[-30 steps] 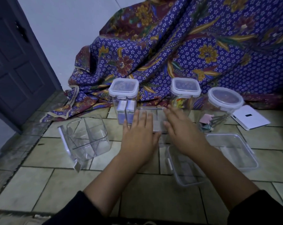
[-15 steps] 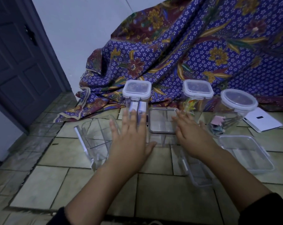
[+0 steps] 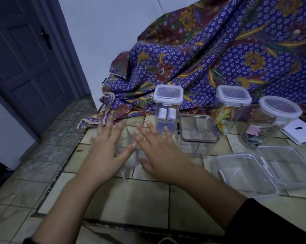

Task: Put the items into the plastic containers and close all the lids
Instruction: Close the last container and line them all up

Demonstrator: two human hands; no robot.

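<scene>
While the head camera looks down at a tiled floor (image 3: 148, 199), both hands reach forward side by side over a clear container (image 3: 136, 156) that sits low on the tiles at centre left. The left hand (image 3: 106, 152) has its fingers straight and spread, palm down, and grips nothing. The right hand (image 3: 159, 155) is the same, flat and splayed, with its thumb near the left thumb. Motion blur and the see-through plastic make it impossible to tell whether either palm touches the container or only hovers above it. A black sleeve (image 3: 271, 222) covers the right forearm. Behind the hands, a tall square container (image 3: 168, 110) stands upright with its lid clipped on and white blocks inside. Just beside it, to the right, is a lower square container (image 3: 198, 128) with a grey-rimmed lid lying on top. Further right, a second tall container (image 3: 234, 106) is lidded and holds colourful pieces, and a round jar (image 3: 275, 120), also lidded, holds small pink and dark items. Nearer the camera on the right, two shallow trays (image 3: 243, 175) lie open, touching each other. A white card (image 3: 299, 131) lies flat by the round jar. A patterned purple cloth (image 3: 219, 59) is draped behind the row, and a dark door (image 3: 25, 59) fills the left side.
</scene>
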